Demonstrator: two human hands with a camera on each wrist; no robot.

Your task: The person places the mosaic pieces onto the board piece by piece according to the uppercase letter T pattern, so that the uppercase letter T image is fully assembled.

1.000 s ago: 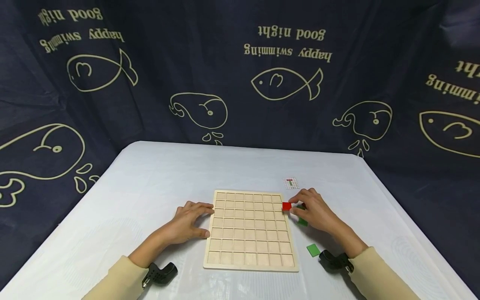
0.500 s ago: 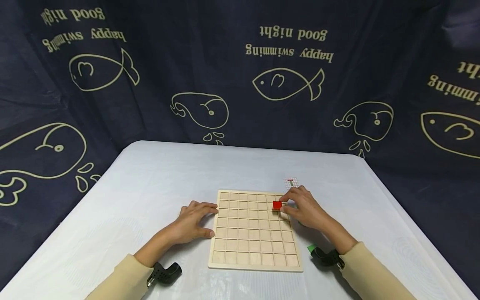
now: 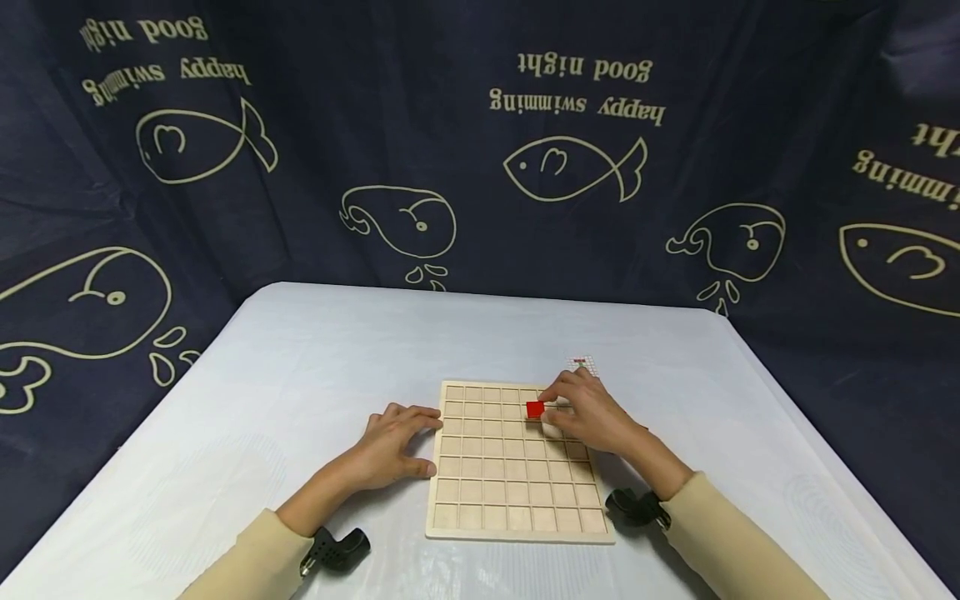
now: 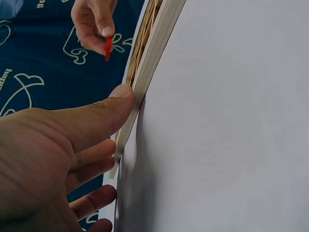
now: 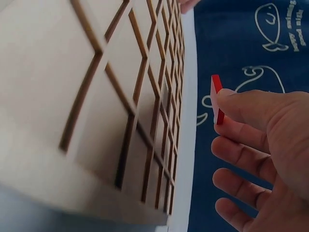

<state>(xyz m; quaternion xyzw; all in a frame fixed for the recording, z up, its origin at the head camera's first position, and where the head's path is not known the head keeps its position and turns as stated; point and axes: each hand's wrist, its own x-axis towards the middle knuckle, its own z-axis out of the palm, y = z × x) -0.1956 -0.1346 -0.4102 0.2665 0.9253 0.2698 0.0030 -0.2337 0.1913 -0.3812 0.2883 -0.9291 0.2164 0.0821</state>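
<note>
A square wooden grid board point(image 3: 495, 471) lies on the table with its compartments bare. My right hand point(image 3: 588, 415) pinches a thin red square tile point(image 3: 535, 409) between thumb and fingertips, above the board's upper right part. In the right wrist view the red tile point(image 5: 217, 99) stands on edge in the pinch, apart from the grid. My left hand point(image 3: 393, 446) rests against the board's left edge, fingers extended. The left wrist view shows its thumb point(image 4: 123, 92) touching the wooden rim point(image 4: 157, 46), the other fingers spread along the side.
A small printed grid card point(image 3: 582, 363) lies behind the board, partly covered by my right hand. A white cloth covers the table point(image 3: 337, 333). Behind it hangs a dark blue curtain point(image 3: 450, 125) with fish drawings.
My right hand has carried the red tile leftward from the board's right edge to over its grid. The board and left hand have shifted slightly right. The green tiles are now hidden.
</note>
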